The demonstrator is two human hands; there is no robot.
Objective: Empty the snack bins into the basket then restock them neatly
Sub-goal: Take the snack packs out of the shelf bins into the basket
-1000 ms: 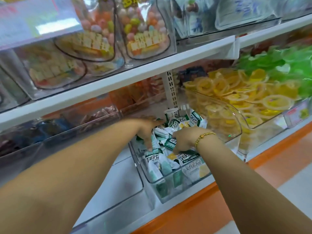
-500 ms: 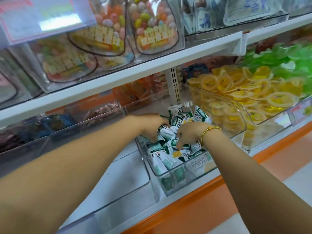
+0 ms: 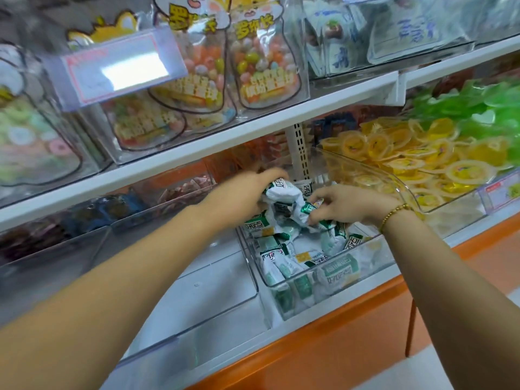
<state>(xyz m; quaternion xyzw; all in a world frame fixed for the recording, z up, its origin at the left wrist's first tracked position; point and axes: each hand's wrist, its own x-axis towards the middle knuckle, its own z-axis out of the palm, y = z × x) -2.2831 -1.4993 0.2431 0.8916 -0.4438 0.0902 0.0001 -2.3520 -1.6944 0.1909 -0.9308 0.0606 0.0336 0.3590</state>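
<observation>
Two hands [image 3: 247, 192] [image 3: 349, 204] around green-lettered packets [image 3: 284, 196]

The snack packets [image 3: 277, 261] are printed white with green bands and small yellow panels. The jelly cups [image 3: 408, 156] are tinted yellow; the neighbouring cups [image 3: 461, 111] are tinted green. The shelf front [image 3: 323, 347] is finished orange.

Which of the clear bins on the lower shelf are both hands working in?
The middle bin, the only one holding green-and-white packets, between the yellow jelly-cup bin and a bare-floored bin; left hand and right hand grip packets there.
</observation>
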